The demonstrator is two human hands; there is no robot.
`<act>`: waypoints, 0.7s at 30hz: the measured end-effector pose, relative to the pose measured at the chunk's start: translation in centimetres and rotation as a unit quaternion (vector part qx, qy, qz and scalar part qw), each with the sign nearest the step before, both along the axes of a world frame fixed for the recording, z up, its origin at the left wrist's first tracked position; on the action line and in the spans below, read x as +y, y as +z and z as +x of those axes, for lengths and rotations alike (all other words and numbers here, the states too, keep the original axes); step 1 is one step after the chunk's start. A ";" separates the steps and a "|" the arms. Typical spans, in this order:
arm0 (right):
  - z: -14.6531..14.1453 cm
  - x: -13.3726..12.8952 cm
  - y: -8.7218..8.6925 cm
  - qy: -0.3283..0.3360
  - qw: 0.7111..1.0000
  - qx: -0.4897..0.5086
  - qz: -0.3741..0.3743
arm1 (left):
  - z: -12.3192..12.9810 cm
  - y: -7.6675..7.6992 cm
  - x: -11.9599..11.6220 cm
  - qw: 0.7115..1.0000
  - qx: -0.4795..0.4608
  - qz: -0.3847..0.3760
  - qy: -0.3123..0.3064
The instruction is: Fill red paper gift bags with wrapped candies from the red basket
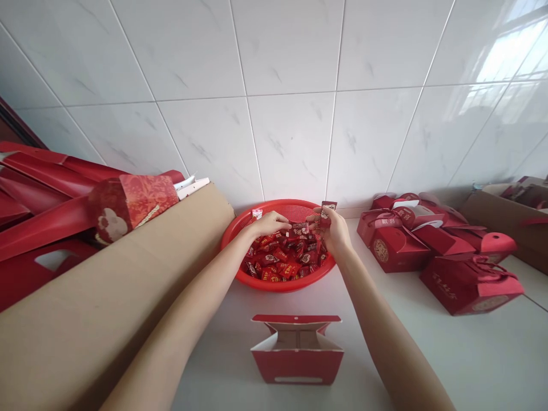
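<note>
A red plastic basket [290, 283] full of wrapped candies [274, 262] stands against the tiled wall. Over its left half, my left hand [273, 222] pinches one end of a dark red wrapped candy [298, 230]. My right hand [334, 229] is at the basket's right rim, with a brown-wrapped candy [328, 209] between its fingers; its fingertips are close to the candy in my left hand. In front of the basket, an open red gift box [297, 366] stands upright between my forearms, its top flaps spread and its pale inside showing.
On the left, a large cardboard box [128, 274] holds red folded boxes [51, 188] and a patterned red bag [135, 205]. Several closed red gift boxes [471, 285] sit on the white table [483, 354] at right. Behind them is another cardboard box [509, 222].
</note>
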State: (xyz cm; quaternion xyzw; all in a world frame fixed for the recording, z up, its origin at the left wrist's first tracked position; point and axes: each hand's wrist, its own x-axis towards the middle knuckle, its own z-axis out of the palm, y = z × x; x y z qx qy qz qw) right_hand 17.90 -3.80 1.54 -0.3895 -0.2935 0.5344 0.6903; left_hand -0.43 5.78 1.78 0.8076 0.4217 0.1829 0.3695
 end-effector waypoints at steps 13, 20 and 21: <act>0.1 0.1 -0.1 0.003 1.000 -0.013 -0.009 | -0.1 -0.4 0.7 0.996 -0.076 -0.056 -0.004; 0.2 0.3 -0.4 0.001 1.000 -0.012 0.000 | -0.1 -0.3 0.2 0.990 0.011 -0.124 -0.070; 0.1 0.3 -0.5 -0.001 1.000 -0.011 0.001 | -0.1 -0.5 0.2 0.990 0.031 -0.113 -0.074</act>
